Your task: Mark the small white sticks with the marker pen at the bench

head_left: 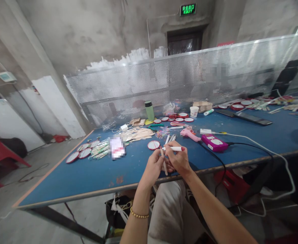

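Between the fingers of my left hand is a flat wooden craft stick, held upright near the table's front edge. My right hand grips a white marker with a red end; its other end meets the upper part of the stick. Just beyond my hands lies a round white disc with a red rim. More white markers rest behind my right hand. A pink glue gun lies to the right of them, near a purple box with a cable.
A pile of wooden sticks and several red-rimmed discs lie to the left. Farther back stand a green bottle and a paper cup. A white cable crosses the right side. Behind the table runs a perforated metal screen.
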### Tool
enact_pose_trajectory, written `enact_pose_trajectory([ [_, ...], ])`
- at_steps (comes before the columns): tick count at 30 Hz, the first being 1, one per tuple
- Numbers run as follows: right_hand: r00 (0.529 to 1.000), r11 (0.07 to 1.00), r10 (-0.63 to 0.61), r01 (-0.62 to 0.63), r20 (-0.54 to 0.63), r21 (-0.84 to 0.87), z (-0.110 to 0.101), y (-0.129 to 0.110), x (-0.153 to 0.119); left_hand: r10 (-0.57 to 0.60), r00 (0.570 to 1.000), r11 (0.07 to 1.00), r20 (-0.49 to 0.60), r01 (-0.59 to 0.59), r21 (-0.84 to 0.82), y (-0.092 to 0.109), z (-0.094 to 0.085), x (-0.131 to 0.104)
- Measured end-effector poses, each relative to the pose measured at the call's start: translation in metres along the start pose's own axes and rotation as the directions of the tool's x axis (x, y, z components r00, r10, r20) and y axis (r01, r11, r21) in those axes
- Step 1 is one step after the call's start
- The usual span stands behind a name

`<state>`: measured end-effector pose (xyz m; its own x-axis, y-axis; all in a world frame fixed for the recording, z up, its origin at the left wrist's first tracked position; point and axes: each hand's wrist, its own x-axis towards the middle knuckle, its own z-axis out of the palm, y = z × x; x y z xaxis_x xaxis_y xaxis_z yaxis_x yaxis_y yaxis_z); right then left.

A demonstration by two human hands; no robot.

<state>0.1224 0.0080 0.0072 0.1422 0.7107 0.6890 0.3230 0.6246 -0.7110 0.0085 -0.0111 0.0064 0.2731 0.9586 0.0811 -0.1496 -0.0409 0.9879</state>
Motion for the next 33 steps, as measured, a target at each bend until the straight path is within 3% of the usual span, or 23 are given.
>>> enact_pose_trajectory([
  [33,0.999,1.0,-0.007,0.008,-0.032,0.014,0.0014,0.0038,-0.0004,-0.008,1.0,1.0,-0.007,0.008,-0.005,-0.0013,-0.0003,0.0007],
])
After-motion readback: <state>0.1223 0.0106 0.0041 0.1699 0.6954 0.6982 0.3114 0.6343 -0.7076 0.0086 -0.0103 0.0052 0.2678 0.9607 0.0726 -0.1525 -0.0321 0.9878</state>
